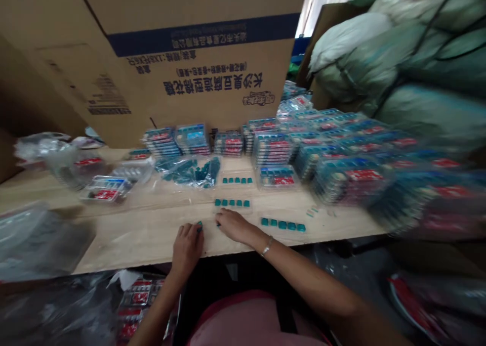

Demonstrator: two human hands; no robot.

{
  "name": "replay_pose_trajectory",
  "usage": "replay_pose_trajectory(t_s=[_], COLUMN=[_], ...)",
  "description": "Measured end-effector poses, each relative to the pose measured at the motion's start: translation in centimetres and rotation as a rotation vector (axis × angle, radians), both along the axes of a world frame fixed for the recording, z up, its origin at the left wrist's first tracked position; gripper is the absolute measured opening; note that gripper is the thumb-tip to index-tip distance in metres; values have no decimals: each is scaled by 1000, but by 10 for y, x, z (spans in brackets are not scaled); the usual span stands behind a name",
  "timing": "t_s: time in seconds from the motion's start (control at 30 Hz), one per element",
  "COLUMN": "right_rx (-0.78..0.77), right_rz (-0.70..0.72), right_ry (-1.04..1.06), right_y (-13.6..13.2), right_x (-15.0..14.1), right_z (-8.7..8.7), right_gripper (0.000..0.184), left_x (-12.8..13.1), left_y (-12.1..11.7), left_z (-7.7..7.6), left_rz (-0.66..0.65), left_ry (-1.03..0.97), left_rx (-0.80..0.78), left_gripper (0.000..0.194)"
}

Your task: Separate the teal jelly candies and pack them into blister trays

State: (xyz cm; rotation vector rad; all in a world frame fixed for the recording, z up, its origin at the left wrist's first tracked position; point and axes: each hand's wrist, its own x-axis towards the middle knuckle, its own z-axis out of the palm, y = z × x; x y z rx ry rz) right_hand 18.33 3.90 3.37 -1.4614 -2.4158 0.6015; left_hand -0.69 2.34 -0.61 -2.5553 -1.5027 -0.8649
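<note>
My left hand (187, 246) rests on the wooden table (125, 234) near its front edge, fingers curled around a small teal piece (199, 226) at the fingertips. My right hand (234, 224) lies just beside it, fingers bent down on the table, touching a small teal piece at its tips. A row of several teal pieces in a clear tray (232, 203) sits just beyond my right hand. Two more such rows lie nearby, one farther back (237, 180) and one to the right (283, 225). A clear bag of loose teal pieces (193, 171) lies behind them.
Stacks of filled clear blister packs with red labels (273, 151) crowd the back and right of the table. A large cardboard box (182, 57) stands behind. Plastic bags (34, 240) lie at left, packed sacks (398, 68) at right, more packs (136, 305) below the table.
</note>
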Motion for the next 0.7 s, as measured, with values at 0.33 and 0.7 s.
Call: replay_pose_trajectory(t_s=[0.33,0.7], right_rx=[-228,-316], right_rz=[-24,-349], right_ry=[573,1157], right_y=[-22,-38], right_x=[18,33], right_z=[-11,-32], right_gripper=[20,28], left_x=[13,70], left_y=[-19,-3], left_z=[16,6], left_rz=[36,-73], left_ry=[-415,-1047], left_rx=[-157,-725], left_gripper=[29,30])
